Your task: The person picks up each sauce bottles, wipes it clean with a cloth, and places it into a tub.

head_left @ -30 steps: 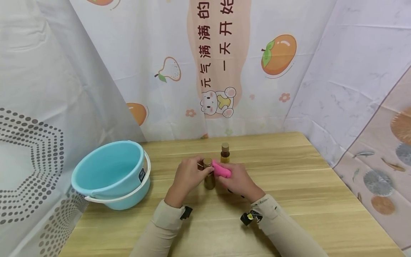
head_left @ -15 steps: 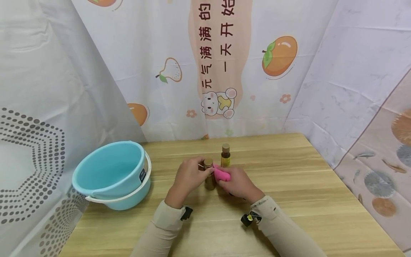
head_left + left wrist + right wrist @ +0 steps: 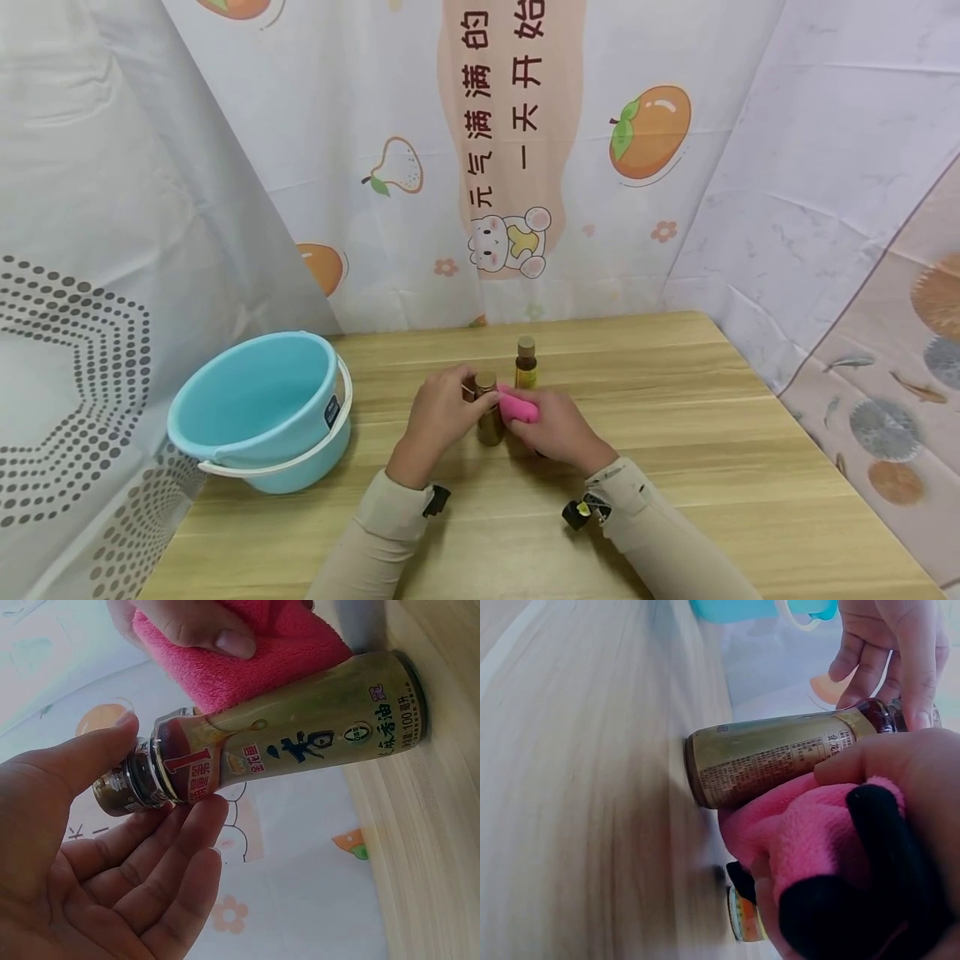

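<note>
The left hand (image 3: 442, 406) pinches the neck of an oil bottle (image 3: 300, 742) between thumb and fingers. The right hand (image 3: 558, 423) grips a fluffy pink cloth (image 3: 292, 652), held against the bottle's right side. The bottle wears an olive-gold label with dark characters, a red band at the shoulder and a gold cap (image 3: 112, 795); the label hides its contents. Its long axis runs roughly vertical, cap up, mid-table; whether its base touches the table (image 3: 675, 433) I cannot tell. Just beyond the right hand, on the far side, a second bottle (image 3: 527, 377) stands upright. Well to the left, a light-blue bucket (image 3: 300, 425) opens upward, its inner wall showing.
</note>
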Motion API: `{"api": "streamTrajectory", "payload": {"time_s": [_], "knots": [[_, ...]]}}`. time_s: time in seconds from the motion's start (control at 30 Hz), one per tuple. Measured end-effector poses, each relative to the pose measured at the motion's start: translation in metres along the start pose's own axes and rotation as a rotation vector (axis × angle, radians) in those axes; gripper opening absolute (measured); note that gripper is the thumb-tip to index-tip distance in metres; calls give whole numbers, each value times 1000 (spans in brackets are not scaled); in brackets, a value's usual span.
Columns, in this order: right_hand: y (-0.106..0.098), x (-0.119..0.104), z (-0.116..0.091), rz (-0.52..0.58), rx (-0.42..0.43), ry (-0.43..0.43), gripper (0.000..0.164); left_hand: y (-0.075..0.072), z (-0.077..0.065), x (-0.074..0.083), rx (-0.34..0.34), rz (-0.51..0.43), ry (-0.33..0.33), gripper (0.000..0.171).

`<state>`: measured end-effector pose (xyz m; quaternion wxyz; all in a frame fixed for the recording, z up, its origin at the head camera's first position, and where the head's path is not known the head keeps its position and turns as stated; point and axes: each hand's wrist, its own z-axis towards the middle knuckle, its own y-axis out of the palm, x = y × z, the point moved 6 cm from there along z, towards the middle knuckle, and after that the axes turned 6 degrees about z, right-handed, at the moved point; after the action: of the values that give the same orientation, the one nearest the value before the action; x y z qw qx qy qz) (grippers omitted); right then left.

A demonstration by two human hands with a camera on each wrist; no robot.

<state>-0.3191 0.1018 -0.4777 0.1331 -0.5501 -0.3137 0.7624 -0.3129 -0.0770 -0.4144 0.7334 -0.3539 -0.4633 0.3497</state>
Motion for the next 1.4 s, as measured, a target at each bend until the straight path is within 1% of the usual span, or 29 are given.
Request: {"api": "streamTrajectory", "payload": {"time_s": [0.2, 0.47, 0.7, 0.93, 1.0, 1.13, 1.4], "knots": [[-6, -6, 0, 19, 59, -17, 53, -1, 0, 1, 10, 4, 18, 33], [-14, -16, -2, 27, 140, -113, 51, 0, 1, 2, 0, -6, 39, 28], [-21, -24, -4, 24, 203, -164, 53, 1, 1, 2, -1, -15, 48, 25], [-29, -35, -7, 62, 292, -255, 54, 1, 1, 3, -5, -47, 59, 18], [-30, -37, -7, 76, 308, -268, 55, 1, 1, 3, -6, -56, 66, 16], [-30, -37, -7, 96, 302, -273, 53, 1, 1, 3, -13, -67, 71, 16], [-24, -29, -5, 95, 242, -206, 48, 2, 1, 2, -28, -62, 70, 15]]}}
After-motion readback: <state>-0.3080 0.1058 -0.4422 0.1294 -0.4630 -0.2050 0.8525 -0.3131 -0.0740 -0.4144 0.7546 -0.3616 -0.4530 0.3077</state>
